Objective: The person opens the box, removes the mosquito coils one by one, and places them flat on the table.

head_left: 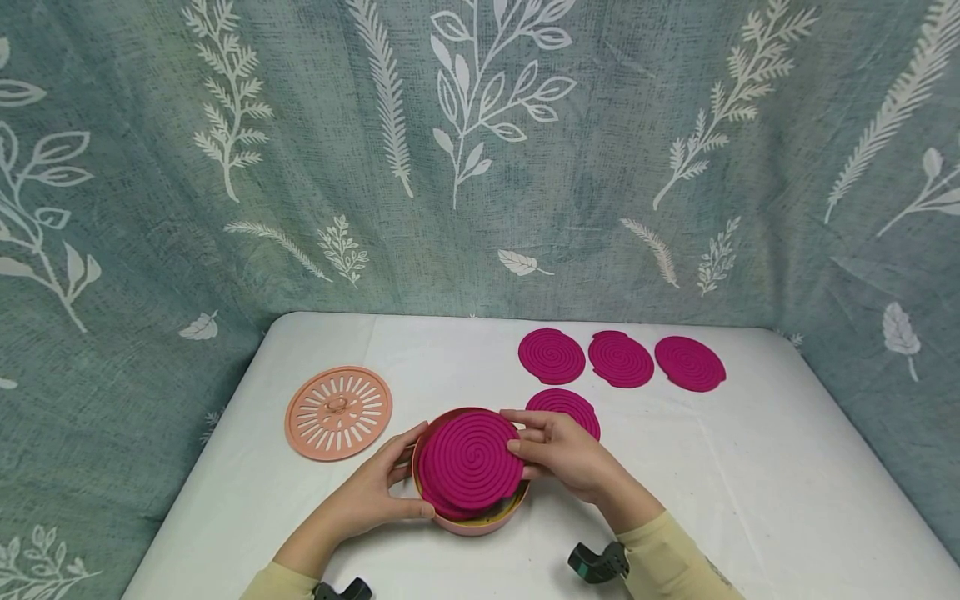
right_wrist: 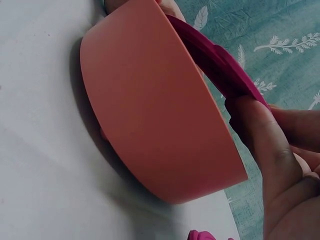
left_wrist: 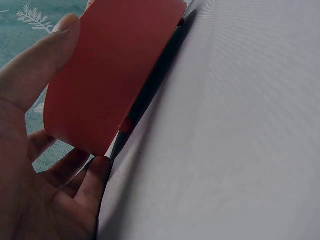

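A round salmon-pink mosquito coil holder (head_left: 471,527) stands on the white table, its inside yellowish. My left hand (head_left: 375,496) grips it from the left, thumb at the near rim and fingers round the far side; the left wrist view shows the holder's plain wall (left_wrist: 112,65). With thumb and fingers, my right hand (head_left: 566,454) pinches the right edge of a magenta mosquito coil (head_left: 474,460) over the holder's opening. In the right wrist view this coil (right_wrist: 220,62) slants up past the rim. More magenta shows beneath it; how many coils lie there is hidden.
A slotted round lid (head_left: 338,413) with a small central knob lies to the left. Three magenta coils form a row at the back right, one of them here (head_left: 621,359). Another coil (head_left: 566,407) lies partly behind my right hand. Patterned teal fabric (head_left: 480,233) surrounds the table.
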A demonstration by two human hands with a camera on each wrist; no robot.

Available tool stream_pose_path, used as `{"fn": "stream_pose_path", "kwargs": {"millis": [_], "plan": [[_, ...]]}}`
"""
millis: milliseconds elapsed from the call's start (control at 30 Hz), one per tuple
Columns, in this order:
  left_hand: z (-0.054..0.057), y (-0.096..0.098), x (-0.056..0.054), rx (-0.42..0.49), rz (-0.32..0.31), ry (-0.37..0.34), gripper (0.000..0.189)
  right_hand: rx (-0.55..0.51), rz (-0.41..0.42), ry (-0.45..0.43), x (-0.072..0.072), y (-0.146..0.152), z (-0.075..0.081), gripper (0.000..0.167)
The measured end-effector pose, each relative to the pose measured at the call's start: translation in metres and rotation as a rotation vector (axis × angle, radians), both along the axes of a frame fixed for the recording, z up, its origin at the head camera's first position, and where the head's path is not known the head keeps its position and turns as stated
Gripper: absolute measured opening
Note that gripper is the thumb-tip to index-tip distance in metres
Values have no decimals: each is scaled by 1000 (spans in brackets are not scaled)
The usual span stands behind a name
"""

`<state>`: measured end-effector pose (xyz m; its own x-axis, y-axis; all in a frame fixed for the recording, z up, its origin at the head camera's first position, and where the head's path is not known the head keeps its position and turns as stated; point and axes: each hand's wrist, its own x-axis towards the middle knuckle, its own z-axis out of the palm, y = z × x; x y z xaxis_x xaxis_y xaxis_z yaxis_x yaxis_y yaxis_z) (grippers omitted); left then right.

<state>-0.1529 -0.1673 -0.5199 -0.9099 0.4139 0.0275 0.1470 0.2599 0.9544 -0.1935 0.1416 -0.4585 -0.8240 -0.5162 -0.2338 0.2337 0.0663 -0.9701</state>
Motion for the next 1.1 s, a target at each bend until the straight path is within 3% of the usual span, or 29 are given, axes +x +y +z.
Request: {"fn": "stream_pose_path", "kwargs": {"millis": [567,1100], "plan": [[-1,-1,1,2,-3,5,112,-33,-79,44,3,31,-2,57],[0,0,0,-8,7,3,114,-49,-231,55,9,70,-8,64]]}}
